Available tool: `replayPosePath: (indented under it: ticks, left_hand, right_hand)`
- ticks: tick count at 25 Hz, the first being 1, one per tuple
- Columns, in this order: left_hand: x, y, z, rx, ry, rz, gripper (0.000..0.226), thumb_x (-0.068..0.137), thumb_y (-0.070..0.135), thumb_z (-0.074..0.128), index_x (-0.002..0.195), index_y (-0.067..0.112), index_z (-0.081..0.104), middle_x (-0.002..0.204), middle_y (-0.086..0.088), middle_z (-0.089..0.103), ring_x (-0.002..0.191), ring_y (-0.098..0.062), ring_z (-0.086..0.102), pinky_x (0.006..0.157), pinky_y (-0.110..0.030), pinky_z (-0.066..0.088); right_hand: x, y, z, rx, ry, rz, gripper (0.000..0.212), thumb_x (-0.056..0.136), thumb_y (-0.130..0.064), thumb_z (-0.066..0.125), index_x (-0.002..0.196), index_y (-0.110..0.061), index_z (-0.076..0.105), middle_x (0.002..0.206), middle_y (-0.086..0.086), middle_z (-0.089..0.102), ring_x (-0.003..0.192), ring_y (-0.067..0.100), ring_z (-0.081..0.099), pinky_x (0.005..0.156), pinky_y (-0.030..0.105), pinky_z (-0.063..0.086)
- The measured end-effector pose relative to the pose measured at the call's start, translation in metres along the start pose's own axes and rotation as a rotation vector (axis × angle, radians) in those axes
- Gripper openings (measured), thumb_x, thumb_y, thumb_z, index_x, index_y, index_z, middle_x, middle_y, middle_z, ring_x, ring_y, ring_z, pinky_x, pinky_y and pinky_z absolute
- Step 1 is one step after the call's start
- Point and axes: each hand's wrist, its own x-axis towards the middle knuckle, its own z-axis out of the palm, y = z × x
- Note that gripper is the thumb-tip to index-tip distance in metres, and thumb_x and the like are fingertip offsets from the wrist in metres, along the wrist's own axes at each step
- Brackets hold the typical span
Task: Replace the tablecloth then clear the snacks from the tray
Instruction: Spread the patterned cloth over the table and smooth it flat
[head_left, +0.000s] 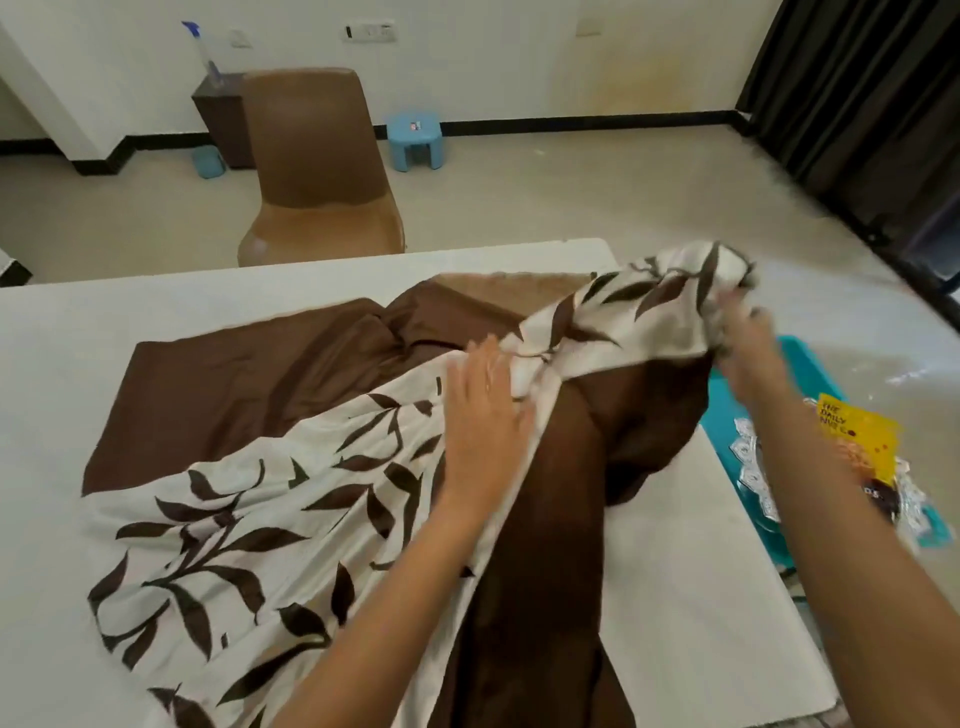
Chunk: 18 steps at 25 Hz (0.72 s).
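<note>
Bare white top along the far edge of the table (156, 301) and down its left edge: room to pass there. Bare again toward the near right corner. Blocked through the middle by the tablecloth (234, 519), rumpled and spilling over the near edge. Blocked higher near the far right corner by a fold raised in the right hand (748, 338), with the left hand (485, 410) flat on the cloth. Hemmed past the right edge by the tray (813, 374) and a snack packet (857, 431). Stopped beyond the far edge by a chair (317, 171); open floor (571, 197) to its right.
</note>
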Motion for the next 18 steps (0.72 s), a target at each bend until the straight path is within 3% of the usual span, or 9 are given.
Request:
replayPosePath:
  ticks: [2, 4, 6, 8, 9, 12, 14, 16, 18]
  left_hand:
    - [-0.092, 0.016, 0.016, 0.083, -0.293, -0.043, 0.075, 0.079, 0.064, 0.055, 0.137, 0.019, 0.042, 0.145, -0.014, 0.040, 0.137, -0.039, 0.031, 0.113, -0.061, 0.014]
    - [-0.157, 0.020, 0.020, 0.068, -0.658, -0.284, 0.107, 0.055, 0.092, 0.042, 0.144, 0.033, 0.036, 0.152, -0.019, 0.029, 0.137, -0.049, 0.021, 0.109, -0.064, 0.001]
    - [-0.179, 0.001, 0.022, 0.038, -0.808, -0.547, 0.124, 0.039, 0.102, 0.031, 0.148, 0.049, 0.005, 0.159, -0.019, 0.001, 0.139, -0.053, 0.004, 0.104, -0.071, -0.003]
    - [-0.177, -0.041, 0.017, 0.151, -0.791, -0.834, 0.125, 0.037, 0.104, 0.022, 0.134, 0.050, -0.036, 0.155, -0.009, -0.029, 0.140, -0.047, -0.016, 0.103, -0.075, 0.000]
    - [-0.172, -0.065, 0.009, 0.195, -0.776, -0.882, 0.125, 0.038, 0.104, 0.019, 0.133, 0.048, -0.039, 0.156, -0.007, -0.027, 0.142, -0.044, -0.012, 0.103, -0.074, 0.004]
    - [-0.160, -0.139, -0.015, 0.212, -0.711, -0.857, 0.124, 0.037, 0.104, 0.021, 0.141, 0.051, -0.021, 0.159, -0.006, 0.006, 0.139, -0.041, 0.023, 0.107, -0.064, 0.025]
    - [-0.155, -0.194, -0.038, 0.236, -0.734, -0.804, 0.123, 0.039, 0.102, 0.026, 0.146, 0.051, -0.006, 0.158, -0.005, 0.018, 0.139, -0.036, 0.028, 0.110, -0.056, 0.028]
    - [-0.140, -0.243, -0.062, 0.297, -0.818, -0.719, 0.112, 0.051, 0.097, 0.032, 0.147, 0.051, -0.003, 0.158, -0.001, 0.022, 0.140, -0.030, 0.030, 0.110, -0.052, 0.030]
    - [-0.118, -0.265, -0.070, 0.429, -0.850, -0.633, 0.100, 0.068, 0.084, 0.047, 0.150, 0.045, 0.005, 0.156, -0.003, 0.027, 0.138, -0.032, 0.034, 0.108, -0.055, 0.030]
  right_hand:
    - [-0.004, 0.089, -0.005, -0.642, 0.018, -0.067, 0.071, 0.087, -0.052, 0.059, 0.140, -0.010, 0.037, 0.136, 0.018, 0.048, 0.125, 0.034, 0.046, 0.104, 0.044, 0.038]
    - [-0.028, 0.160, 0.000, -0.910, -0.136, -0.160, 0.068, 0.094, -0.030, 0.053, 0.150, -0.008, 0.021, 0.152, 0.024, 0.026, 0.141, 0.038, 0.024, 0.115, 0.052, 0.020]
    - [-0.049, 0.202, 0.007, -1.013, -0.268, -0.112, 0.065, 0.100, -0.024, 0.044, 0.153, -0.014, 0.010, 0.158, 0.020, 0.011, 0.146, 0.035, 0.010, 0.117, 0.052, 0.008]
    - [-0.061, 0.220, 0.010, -1.109, -0.263, -0.146, 0.064, 0.101, -0.030, 0.038, 0.154, -0.015, 0.004, 0.160, 0.016, 0.007, 0.148, 0.031, 0.007, 0.118, 0.046, 0.003]
    - [-0.063, 0.224, 0.010, -1.149, -0.241, -0.187, 0.064, 0.101, -0.034, 0.035, 0.153, -0.014, 0.004, 0.160, 0.015, 0.009, 0.148, 0.031, 0.008, 0.118, 0.044, 0.003]
    - [-0.064, 0.230, 0.010, -1.234, -0.225, -0.256, 0.068, 0.096, -0.043, 0.021, 0.152, -0.009, 0.006, 0.159, 0.014, 0.013, 0.147, 0.028, 0.012, 0.118, 0.042, 0.004]
    - [-0.051, 0.228, 0.002, -1.294, -0.251, -0.276, 0.072, 0.092, -0.047, 0.011, 0.152, -0.008, 0.004, 0.159, 0.012, 0.013, 0.148, 0.025, 0.012, 0.118, 0.039, 0.001]
    - [-0.035, 0.222, -0.008, -1.365, -0.349, -0.319, 0.078, 0.086, -0.052, -0.001, 0.152, -0.011, 0.000, 0.161, 0.008, 0.007, 0.148, 0.021, 0.008, 0.117, 0.036, -0.004]
    - [-0.022, 0.217, -0.010, -1.420, -0.466, -0.338, 0.077, 0.086, -0.054, -0.005, 0.153, -0.016, -0.004, 0.161, 0.003, 0.000, 0.149, 0.018, 0.003, 0.117, 0.035, -0.006]
